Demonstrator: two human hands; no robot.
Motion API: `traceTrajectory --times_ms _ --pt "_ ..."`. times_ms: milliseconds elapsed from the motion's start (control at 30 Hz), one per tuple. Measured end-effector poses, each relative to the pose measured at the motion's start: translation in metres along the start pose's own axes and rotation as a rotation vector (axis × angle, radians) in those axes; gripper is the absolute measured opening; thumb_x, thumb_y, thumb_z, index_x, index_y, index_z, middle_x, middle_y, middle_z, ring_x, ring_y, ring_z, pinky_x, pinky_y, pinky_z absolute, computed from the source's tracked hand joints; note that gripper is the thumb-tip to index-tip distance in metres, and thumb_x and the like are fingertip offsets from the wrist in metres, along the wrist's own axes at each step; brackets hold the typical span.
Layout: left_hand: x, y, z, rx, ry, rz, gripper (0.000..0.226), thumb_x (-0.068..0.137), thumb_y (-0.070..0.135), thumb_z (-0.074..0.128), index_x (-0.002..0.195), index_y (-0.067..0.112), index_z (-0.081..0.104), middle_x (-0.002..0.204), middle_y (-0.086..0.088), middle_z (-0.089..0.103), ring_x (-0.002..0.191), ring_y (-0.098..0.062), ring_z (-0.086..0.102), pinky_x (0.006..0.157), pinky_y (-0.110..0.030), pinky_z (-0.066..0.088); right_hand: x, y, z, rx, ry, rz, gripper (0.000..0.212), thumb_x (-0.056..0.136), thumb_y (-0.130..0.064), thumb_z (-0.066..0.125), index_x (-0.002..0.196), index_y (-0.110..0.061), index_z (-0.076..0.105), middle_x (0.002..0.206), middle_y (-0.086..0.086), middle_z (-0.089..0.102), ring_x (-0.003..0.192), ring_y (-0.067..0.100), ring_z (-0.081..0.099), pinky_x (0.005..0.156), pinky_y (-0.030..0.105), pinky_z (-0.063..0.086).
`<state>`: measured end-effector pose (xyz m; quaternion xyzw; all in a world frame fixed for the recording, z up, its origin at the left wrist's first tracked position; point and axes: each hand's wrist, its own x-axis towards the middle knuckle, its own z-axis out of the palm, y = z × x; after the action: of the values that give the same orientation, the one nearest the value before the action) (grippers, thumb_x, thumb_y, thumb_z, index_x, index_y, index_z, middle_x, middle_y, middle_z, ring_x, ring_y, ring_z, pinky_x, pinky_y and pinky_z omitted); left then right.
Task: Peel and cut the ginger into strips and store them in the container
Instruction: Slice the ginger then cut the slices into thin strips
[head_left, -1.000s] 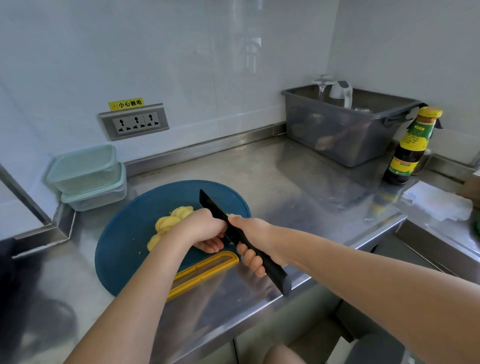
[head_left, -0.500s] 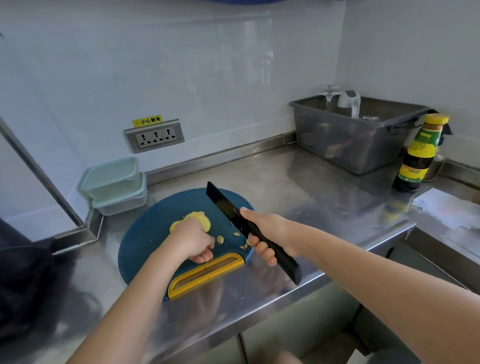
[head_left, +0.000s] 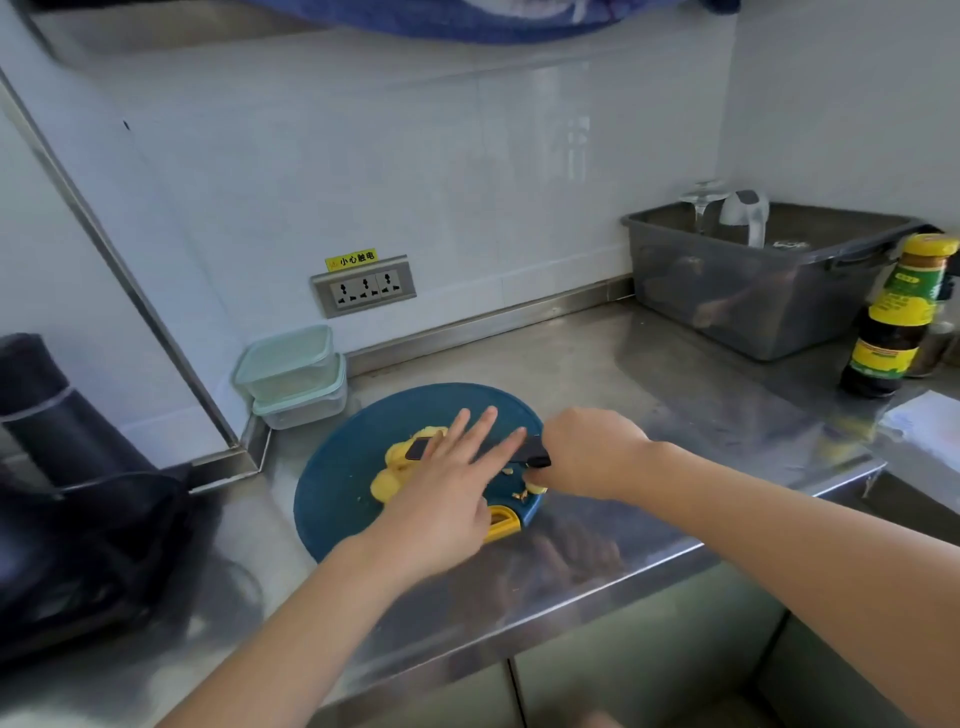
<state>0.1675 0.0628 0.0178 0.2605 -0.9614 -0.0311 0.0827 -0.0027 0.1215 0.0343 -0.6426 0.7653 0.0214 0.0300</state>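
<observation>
Peeled yellow ginger (head_left: 393, 470) lies on the round blue cutting board (head_left: 343, 467) with a yellow handle. A black knife (head_left: 418, 447) lies flat across the ginger. My left hand (head_left: 452, 483) presses on the blade with straight, spread fingers. My right hand (head_left: 587, 452) grips the knife handle at the board's right edge. Small ginger scraps (head_left: 527, 488) lie below the right hand. Two stacked lidded plastic containers (head_left: 291, 374) stand behind the board by the wall.
A grey tub (head_left: 769, 291) with glassware stands at the back right, a sauce bottle (head_left: 898, 317) beside it. White paper (head_left: 924, 421) lies at the right. A dark bag (head_left: 78, 493) sits at the left. The steel counter edge (head_left: 571, 592) runs close below the board.
The knife went from upright cutting to lying flat on the ginger. My left hand let go of the ginger and now presses flat on the blade. The view pulled back.
</observation>
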Motion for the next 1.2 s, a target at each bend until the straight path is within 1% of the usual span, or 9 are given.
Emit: traceTrajectory --times_ms 67,233,433,567,733,833,933,1067,1200 --pt "0.006 0.004 0.006 0.060 -0.051 -0.013 0.077 0.092 0.011 0.040 0.148 0.041 -0.003 0.157 0.006 -0.017 0.144 -0.019 -0.020 0.114 -0.032 -0.009 -0.001 0.002 -0.003 -0.038 0.024 -0.032 0.037 0.096 -0.043 0.044 0.091 -0.011 0.062 0.069 -0.001 0.045 0.064 0.018 0.051 0.048 0.025 0.036" --pt "0.022 -0.014 0.012 0.116 -0.030 -0.177 0.072 0.094 0.017 0.043 0.151 0.034 0.003 0.159 -0.002 -0.013 0.144 -0.027 -0.020 0.115 -0.040 -0.008 -0.006 0.020 -0.007 -0.032 0.055 0.054 0.041 0.096 -0.045 0.045 0.066 -0.017 0.042 0.068 -0.001 0.045 0.055 0.014 0.043 0.046 0.026 0.034" --pt "0.027 -0.028 0.023 0.002 0.075 -0.352 0.070 0.097 0.025 0.045 0.152 0.020 0.002 0.159 -0.006 -0.004 0.146 -0.027 -0.007 0.118 -0.039 0.002 -0.008 0.053 0.005 0.143 0.053 0.238 0.040 0.094 -0.042 0.049 0.063 -0.018 0.039 0.068 -0.001 0.045 0.056 0.014 0.042 0.047 0.026 0.032" --pt "0.034 -0.011 0.038 -0.142 0.243 -0.181 0.059 0.094 0.038 0.052 0.146 0.022 0.030 0.151 0.003 0.027 0.140 -0.012 0.021 0.113 -0.023 0.017 0.002 0.064 0.017 0.295 0.067 0.351 0.041 0.093 -0.043 0.052 0.065 -0.016 0.040 0.068 0.000 0.046 0.060 0.018 0.047 0.048 0.026 0.032" --pt "0.053 0.000 0.067 -0.090 0.067 -0.052 0.070 0.091 0.056 0.046 0.150 0.029 0.018 0.157 0.001 0.012 0.146 -0.017 -0.002 0.117 -0.031 -0.001 0.018 0.061 0.031 0.361 0.065 0.402 0.036 0.096 -0.048 0.050 0.085 -0.014 0.052 0.068 -0.002 0.045 0.072 0.025 0.052 0.062 0.027 0.040" --pt "0.065 -0.006 0.072 -0.017 0.068 -0.068 0.061 0.096 0.053 0.038 0.149 0.031 0.019 0.158 -0.002 0.011 0.146 -0.019 -0.006 0.114 -0.030 -0.010 0.028 0.060 0.036 0.400 0.060 0.405 0.038 0.096 -0.047 0.050 0.085 -0.012 0.055 0.068 -0.001 0.047 0.071 0.024 0.053 0.062 0.026 0.041" --pt "0.072 -0.019 0.071 0.012 0.128 -0.135 0.056 0.097 0.047 0.039 0.148 0.029 0.025 0.157 -0.004 0.018 0.146 -0.021 0.001 0.114 -0.029 -0.008 0.037 0.058 0.043 0.464 0.034 0.409 0.043 0.095 -0.047 0.050 0.070 -0.013 0.053 0.065 0.000 0.056 0.067 0.025 0.061 0.061 0.029 0.051" --pt "0.072 -0.033 0.062 -0.089 0.196 -0.233 0.046 0.099 0.040 0.039 0.142 0.025 0.039 0.151 0.000 0.031 0.144 -0.018 0.013 0.117 -0.029 0.002 0.044 0.051 0.044 0.499 0.029 0.393 0.049 0.096 -0.050 0.045 0.065 -0.015 0.055 0.056 0.001 0.061 0.048 0.019 0.060 0.047 0.023 0.047" --pt "0.060 -0.059 0.038 -0.263 0.217 -0.284 0.038 0.102 0.029 0.032 0.134 0.020 0.052 0.145 0.005 0.041 0.136 -0.011 0.031 0.110 -0.024 0.021 0.053 0.045 0.045 0.436 0.033 0.368 0.049 0.097 -0.051 0.046 0.064 -0.016 0.050 0.066 0.002 0.061 0.056 0.018 0.058 0.048 0.025 0.047"
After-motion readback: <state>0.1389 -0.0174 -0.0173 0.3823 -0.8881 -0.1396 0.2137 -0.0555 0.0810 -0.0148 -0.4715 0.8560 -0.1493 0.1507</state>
